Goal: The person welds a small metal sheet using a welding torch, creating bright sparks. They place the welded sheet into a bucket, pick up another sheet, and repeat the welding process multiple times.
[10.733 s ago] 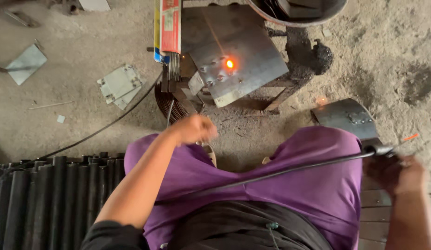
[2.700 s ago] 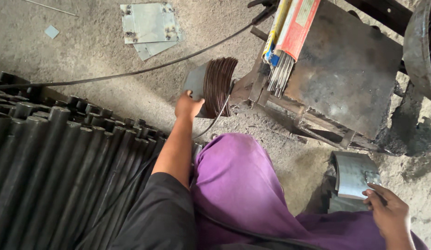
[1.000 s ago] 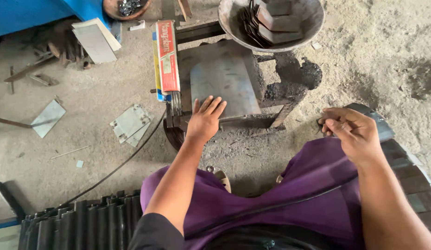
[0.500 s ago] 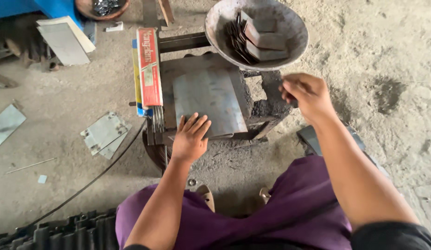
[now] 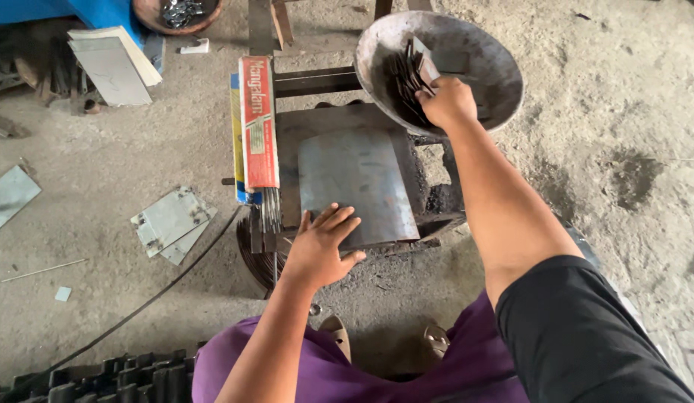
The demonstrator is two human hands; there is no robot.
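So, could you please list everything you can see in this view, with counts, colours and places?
metal sheet: one, grey, on the stand
stand: one, dark, centre
bowl: one, grey metal, top right
small metal pieces: several, dark, in the bowl
rod packet: one, red, left of the sheet
flat plates: two, grey, on the floor at left
cable: one, black, across the floor
left hand: flat on the sheet's near edge
right hand: in the bowl among the pieces; grip hidden

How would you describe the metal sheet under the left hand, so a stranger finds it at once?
Find the low stand in the middle. The sheet lies on top, the left hand on its near edge. It is grey, bare and curved, unlike the red box beside it.
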